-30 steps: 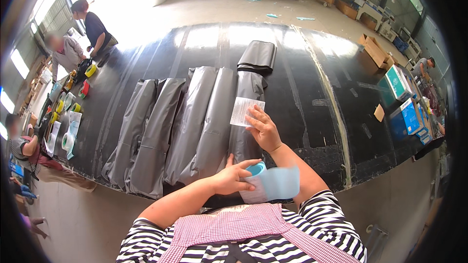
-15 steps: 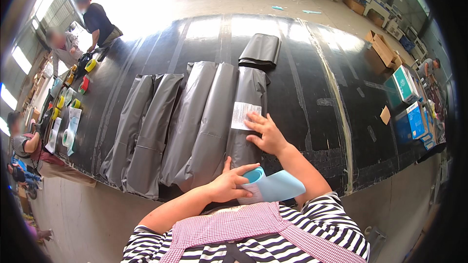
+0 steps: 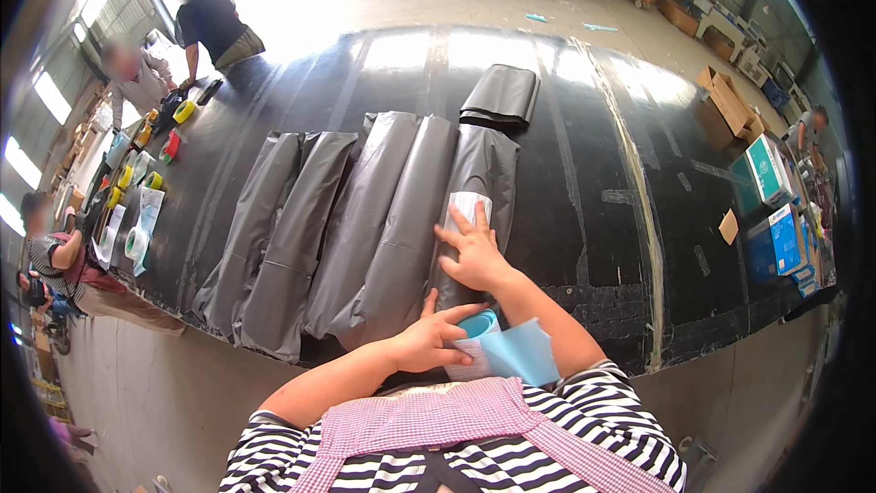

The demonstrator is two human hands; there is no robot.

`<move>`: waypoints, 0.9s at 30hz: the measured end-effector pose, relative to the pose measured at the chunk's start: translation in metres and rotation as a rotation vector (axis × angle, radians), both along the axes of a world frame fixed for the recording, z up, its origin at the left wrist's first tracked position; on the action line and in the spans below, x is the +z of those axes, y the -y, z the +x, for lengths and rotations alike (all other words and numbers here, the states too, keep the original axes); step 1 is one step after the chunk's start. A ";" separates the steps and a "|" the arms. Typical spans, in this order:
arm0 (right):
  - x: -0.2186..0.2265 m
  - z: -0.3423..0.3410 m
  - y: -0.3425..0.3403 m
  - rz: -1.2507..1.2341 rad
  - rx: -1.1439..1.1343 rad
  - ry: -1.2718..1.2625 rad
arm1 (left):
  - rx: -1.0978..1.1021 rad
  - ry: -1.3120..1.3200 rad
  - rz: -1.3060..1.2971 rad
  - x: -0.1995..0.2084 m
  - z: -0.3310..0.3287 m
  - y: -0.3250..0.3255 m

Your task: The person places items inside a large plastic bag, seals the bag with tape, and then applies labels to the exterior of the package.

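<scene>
My right hand lies with spread fingers on a white printed label stuck to a long grey plastic-wrapped package. Near the table's front edge, my left hand grips a roll of labels, whose light blue backing strip trails off to the right. Its raised fingers touch the lower end of the same package. To the left, several similar grey packages lie side by side. Beyond the labelled one rests a folded grey plastic bundle.
Tape rolls and label rolls line the black table's left end. Cartons and an opened cardboard box stand at the right. Two people are at the far left corner, another nearer on the left.
My right hand has shifted left and further over the label, now covering more of it. My left hand still holds the roll. The whole view has swung slightly.
</scene>
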State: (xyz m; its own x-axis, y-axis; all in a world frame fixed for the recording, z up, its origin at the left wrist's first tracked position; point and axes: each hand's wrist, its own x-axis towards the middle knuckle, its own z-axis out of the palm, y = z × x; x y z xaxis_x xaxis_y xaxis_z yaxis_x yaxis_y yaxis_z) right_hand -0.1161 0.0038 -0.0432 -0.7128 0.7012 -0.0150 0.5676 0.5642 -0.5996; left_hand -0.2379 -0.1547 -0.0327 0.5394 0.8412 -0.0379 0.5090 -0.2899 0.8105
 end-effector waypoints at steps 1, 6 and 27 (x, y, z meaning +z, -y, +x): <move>-0.007 0.016 -0.009 -0.067 0.122 -0.116 | -0.005 0.016 0.005 -0.003 -0.001 -0.001; 0.027 0.104 -0.041 -0.420 -0.407 -0.940 | 0.272 0.765 -0.285 0.028 -0.024 0.004; 0.087 -0.070 0.156 0.254 -0.077 -0.673 | 0.444 0.792 -0.207 0.049 -0.146 0.048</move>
State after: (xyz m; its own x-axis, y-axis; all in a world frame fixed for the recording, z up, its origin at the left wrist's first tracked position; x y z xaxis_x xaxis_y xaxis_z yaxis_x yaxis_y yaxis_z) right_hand -0.1858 -0.1526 0.0442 -0.4590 0.6730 0.5800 0.1654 0.7061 -0.6885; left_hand -0.3843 -0.2026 0.0164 0.1021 0.9943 0.0313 -0.1852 -0.0119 0.9826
